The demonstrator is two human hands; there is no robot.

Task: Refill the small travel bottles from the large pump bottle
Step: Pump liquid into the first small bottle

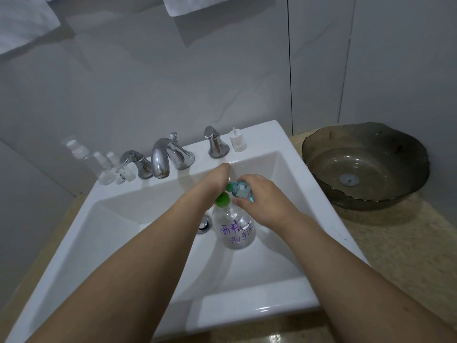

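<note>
R hand (259, 201) gripped small blue-tinted clear travel bottle (241, 189), tilted w/ mouth at green pump nozzle of big clear hand-lettered pump bottle (233, 226) upright just below both hands; L hand (215, 181) pressed pump head, grip hidden.

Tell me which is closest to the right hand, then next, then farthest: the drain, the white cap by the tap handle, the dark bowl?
From the right hand:
1. Drain, in the sink, just left.
2. White cap, on the sink's back rim.
3. Dark bowl, on the counter, far right.

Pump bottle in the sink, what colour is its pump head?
Green, on the pump bottle; the head view shows it.
</note>
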